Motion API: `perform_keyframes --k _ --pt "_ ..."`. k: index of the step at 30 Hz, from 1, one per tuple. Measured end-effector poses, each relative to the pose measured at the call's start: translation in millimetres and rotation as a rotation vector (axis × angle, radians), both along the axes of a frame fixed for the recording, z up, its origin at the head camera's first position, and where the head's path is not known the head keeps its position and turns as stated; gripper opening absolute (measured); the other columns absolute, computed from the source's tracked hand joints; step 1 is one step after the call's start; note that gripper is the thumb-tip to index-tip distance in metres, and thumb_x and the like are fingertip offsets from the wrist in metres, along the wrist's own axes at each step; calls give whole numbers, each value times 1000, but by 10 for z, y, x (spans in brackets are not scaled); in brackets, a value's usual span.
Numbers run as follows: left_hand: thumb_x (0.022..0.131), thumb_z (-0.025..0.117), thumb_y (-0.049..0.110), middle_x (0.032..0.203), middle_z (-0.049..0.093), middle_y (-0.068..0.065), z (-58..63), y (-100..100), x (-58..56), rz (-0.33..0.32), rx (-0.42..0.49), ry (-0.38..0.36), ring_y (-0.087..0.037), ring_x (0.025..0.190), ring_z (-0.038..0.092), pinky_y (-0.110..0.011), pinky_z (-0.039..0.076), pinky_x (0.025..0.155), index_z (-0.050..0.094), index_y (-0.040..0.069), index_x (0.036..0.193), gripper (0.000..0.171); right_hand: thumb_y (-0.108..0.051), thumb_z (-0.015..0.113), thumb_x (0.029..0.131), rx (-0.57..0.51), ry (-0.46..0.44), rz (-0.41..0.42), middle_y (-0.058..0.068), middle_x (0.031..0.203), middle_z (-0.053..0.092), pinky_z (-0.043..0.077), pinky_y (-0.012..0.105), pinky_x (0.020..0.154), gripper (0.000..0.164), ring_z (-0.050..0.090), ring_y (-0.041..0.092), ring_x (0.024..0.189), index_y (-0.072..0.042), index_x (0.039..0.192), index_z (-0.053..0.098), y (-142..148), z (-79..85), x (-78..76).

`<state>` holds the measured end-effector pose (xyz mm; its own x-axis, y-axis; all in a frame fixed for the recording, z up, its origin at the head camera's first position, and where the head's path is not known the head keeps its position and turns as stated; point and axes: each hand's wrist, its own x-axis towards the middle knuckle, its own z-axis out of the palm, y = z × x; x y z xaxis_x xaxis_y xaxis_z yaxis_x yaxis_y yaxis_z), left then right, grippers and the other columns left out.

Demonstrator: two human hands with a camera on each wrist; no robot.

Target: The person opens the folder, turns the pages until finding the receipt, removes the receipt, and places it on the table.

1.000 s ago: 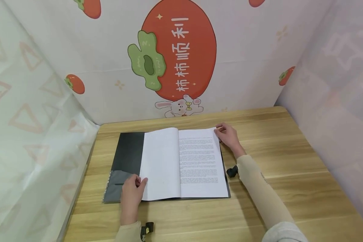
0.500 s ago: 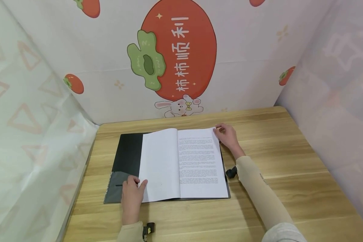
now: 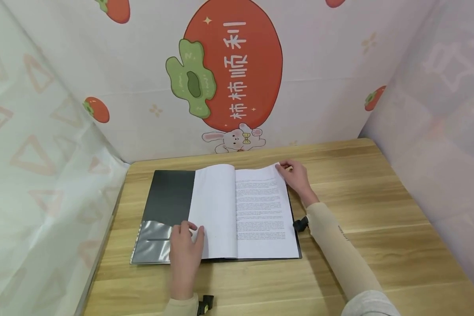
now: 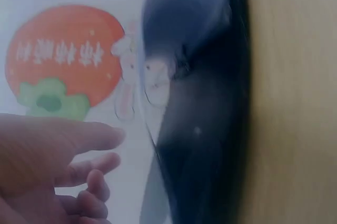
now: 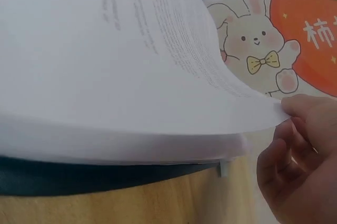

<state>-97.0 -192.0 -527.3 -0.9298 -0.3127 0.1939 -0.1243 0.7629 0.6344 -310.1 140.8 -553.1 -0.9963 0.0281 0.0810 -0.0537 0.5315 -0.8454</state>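
Our left hand (image 3: 186, 248) and right hand (image 3: 296, 176) are bare. At lower right we wear a beige sleeve (image 3: 335, 245) with dark lettering (image 3: 343, 233), topped by grey cloth (image 3: 369, 304); at bottom centre-left, a beige cuff (image 3: 183, 307). A black device (image 3: 300, 224) juts from each.

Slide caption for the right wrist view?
Right hand pinches a page by its corner, held above the stack.

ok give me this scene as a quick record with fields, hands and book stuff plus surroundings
right hand: pinches the far right corner of the printed page
printed page: raised at that corner, apart from the sheets below
left hand: near the blank-looking page, no grip visible
folder: dark, open, glossy pocket on its left cover
table: wood-grained, under the folder
backdrop: printed with fruit and a rabbit
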Motion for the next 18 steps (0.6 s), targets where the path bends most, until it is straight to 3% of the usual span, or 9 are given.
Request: perform_keyframes --k 3,6,11,15,18 --pt "94 78 13 84 51 -7 73 185 -13 -36 -56 125 -25 74 50 -36 42 54 63 7 92 16 -33 68 105 -43 34 -6 14 110 69 46 29 68 35 58 25 85 -2 120 73 -43 85 34" --pt "93 80 14 81 48 -3 135 363 -5 -82 -72 189 -22 74 49 -34 41 55 63 10 90 17 -34 69 104 -93 56 5 13 108 69 48 27 62 35 58 22 80 -3 120 73 -142 190 58" --pt "96 79 19 80 50 1 210 691 -17 -204 -38 164 -15 72 47 -28 40 55 65 12 91 16 -35 71 103 -200 38 63 13 105 68 53 29 54 34 61 19 67 -4 118 71 -336 424 93" --pt "98 77 22 78 52 1 282 906 -54 -284 -49 132 -12 67 46 -24 39 51 65 11 90 19 -31 71 103 -262 14 110 15 101 65 57 32 58 32 59 19 62 -3 117 70 -493 648 181" --pt "99 76 24 77 54 0 329 1023 -88 -338 -44 161 -11 65 47 -22 39 50 64 11 91 19 -27 72 102 -301 4 156 15 97 65 61 40 60 31 60 18 58 -1 117 68 -621 796 240"
